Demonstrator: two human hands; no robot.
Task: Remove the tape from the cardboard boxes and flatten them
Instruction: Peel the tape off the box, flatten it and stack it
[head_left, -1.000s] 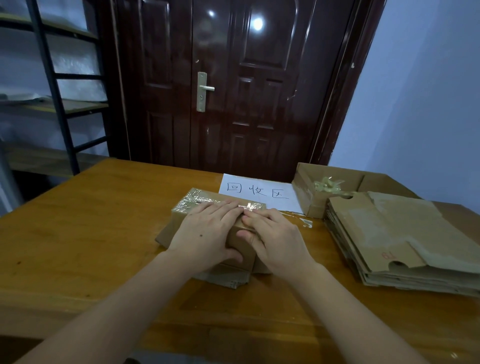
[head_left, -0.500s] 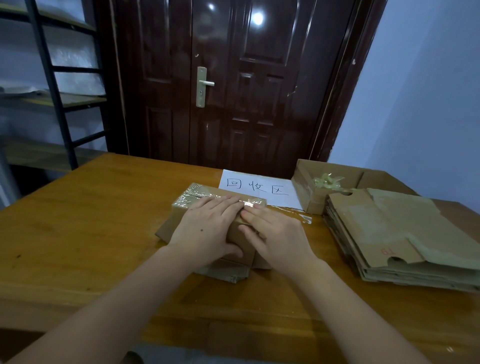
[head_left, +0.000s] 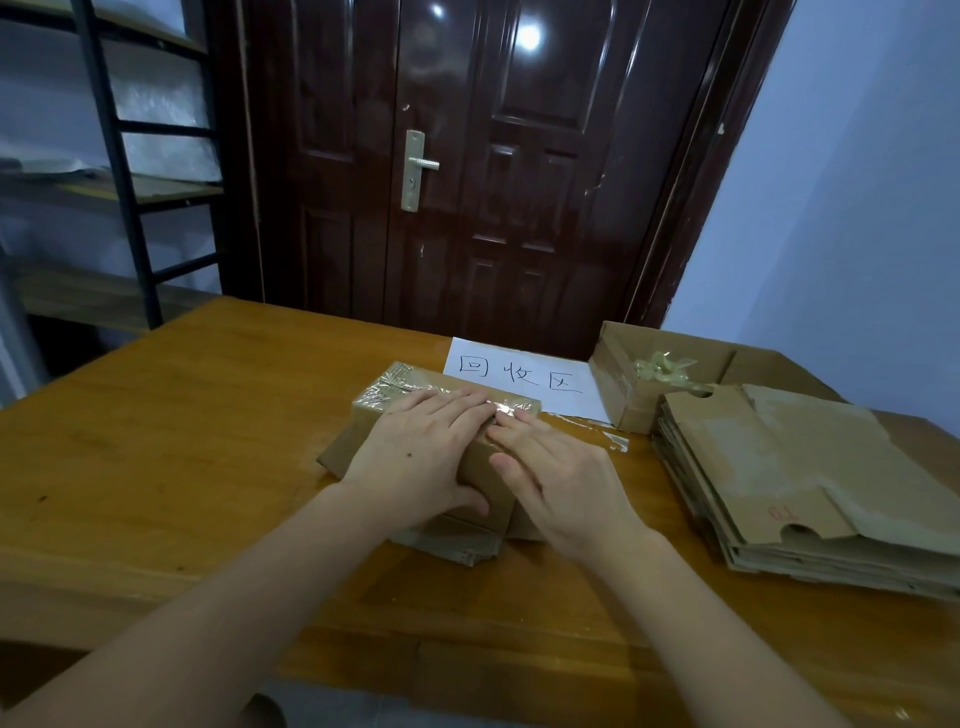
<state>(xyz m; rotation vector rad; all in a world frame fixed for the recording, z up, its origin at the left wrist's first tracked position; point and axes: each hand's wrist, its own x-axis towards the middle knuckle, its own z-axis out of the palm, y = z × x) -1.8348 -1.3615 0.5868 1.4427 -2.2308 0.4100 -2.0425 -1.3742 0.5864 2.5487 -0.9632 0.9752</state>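
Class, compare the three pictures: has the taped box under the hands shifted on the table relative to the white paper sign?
No. The taped box keeps its far right corner just short of the white paper sign; only the camera has moved.

A plain storeroom or packing room set up for sorting recyclables. A worn orange-brown wooden table (head_left: 156, 441) stands before a dark red-brown panelled door (head_left: 467, 156). Left of the table is a black metal shelf rack (head_left: 119, 171). On the table, a white paper sign (head_left: 524, 376) reads "回收区", beside a stack of flattened brown cardboard (head_left: 810, 483).
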